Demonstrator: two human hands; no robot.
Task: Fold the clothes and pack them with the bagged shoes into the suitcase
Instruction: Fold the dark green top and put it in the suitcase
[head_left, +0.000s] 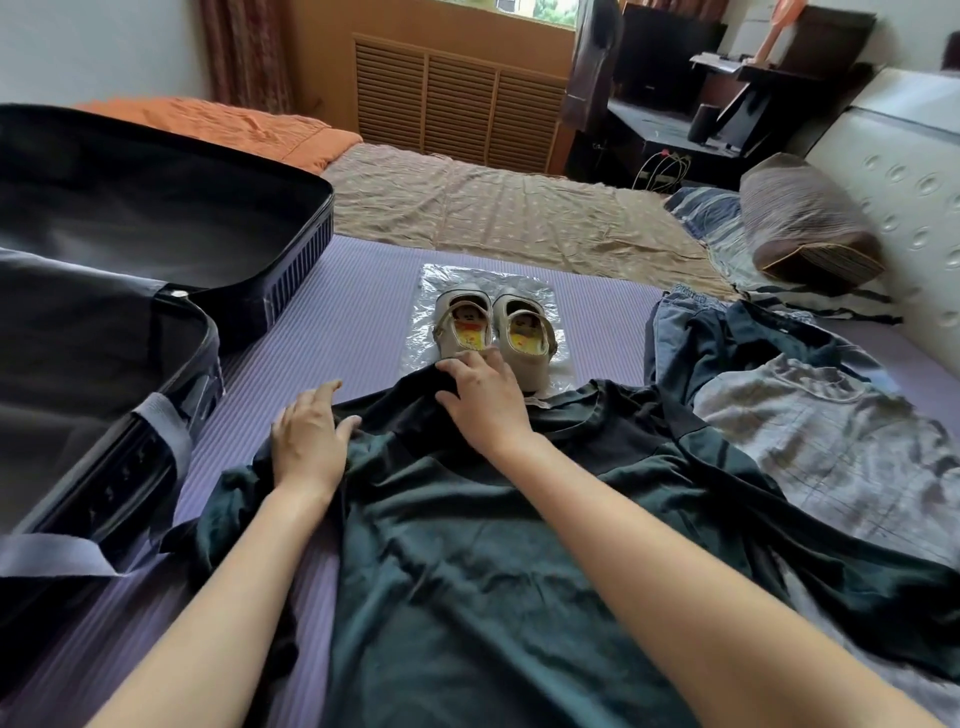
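A dark green T-shirt (467, 545) lies spread on the purple bed cover in front of me. My left hand (309, 441) rests flat on its left shoulder area with fingers straight. My right hand (483, 395) presses on the collar, fingers extended. Just beyond the collar a pair of beige shoes (493, 332) stands on a clear plastic bag (431, 291). An open dark suitcase (130, 291) lies at the left. Blue jeans (680, 332) and a grey checked garment (831, 447) lie crumpled at the right.
A brown striped pillow (800, 228) leans against the white headboard (893, 171) at the right. A beige sheet (493, 208) and an orange blanket (234, 124) cover the far bed. A dark desk (675, 124) stands in the back.
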